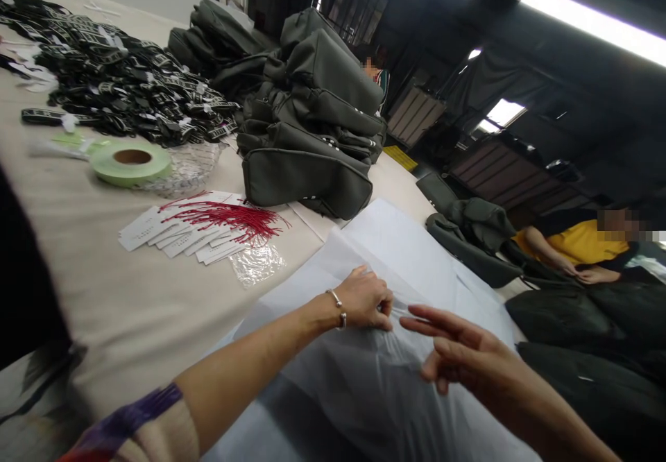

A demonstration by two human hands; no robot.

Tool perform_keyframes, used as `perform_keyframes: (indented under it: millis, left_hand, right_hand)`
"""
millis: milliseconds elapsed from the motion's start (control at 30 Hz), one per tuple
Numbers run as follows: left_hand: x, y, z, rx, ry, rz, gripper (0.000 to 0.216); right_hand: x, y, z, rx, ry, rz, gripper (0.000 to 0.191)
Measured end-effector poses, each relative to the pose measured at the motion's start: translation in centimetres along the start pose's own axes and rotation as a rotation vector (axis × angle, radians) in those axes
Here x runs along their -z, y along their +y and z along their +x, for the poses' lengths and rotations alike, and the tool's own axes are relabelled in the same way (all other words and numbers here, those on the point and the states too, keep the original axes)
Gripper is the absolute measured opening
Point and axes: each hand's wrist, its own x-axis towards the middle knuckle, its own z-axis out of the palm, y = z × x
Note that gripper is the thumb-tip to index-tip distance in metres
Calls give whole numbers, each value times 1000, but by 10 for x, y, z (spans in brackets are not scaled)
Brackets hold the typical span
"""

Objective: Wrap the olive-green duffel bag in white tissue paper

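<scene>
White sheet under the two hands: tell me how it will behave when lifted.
The white sheet is probably floppy, since it creases finely by the left hand. It looks light for its size, seeming thin and partly see-through. Its faint sheen suggests slipperiness.

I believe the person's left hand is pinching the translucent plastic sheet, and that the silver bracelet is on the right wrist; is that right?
Not quite: the silver bracelet is on the left wrist, as the head view shows. The rest holds: the left hand is pinching the translucent plastic sheet.
</scene>
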Motion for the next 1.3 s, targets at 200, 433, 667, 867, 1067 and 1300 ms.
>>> perform_keyframes:
  millis: [200,433,667,867,1067,1300]
  left_hand:
    - [-2,-2,-3,-10,15,-42,18]
    - [-2,-5,-1,-29,11,-32,17]
    - [7,8,-25,-244,233,168,27]
    - [-2,14,-50,-525,146,470,34]
    - [-11,15,-45,-518,162,554,25]
    - [-14,21,-53,-461,168,553,21]
  right_hand:
    - [-54,56,-28,-117,81,389,92]
    - [-50,73,-9,-82,191,365,82]
    - [-46,75,-10,-115,206,310,85]
    - [-39,77,-7,-129,255,247,87]
    - [-38,74,-8,-105,249,236,87]
    - [-41,72,-8,-33,185,193,85]
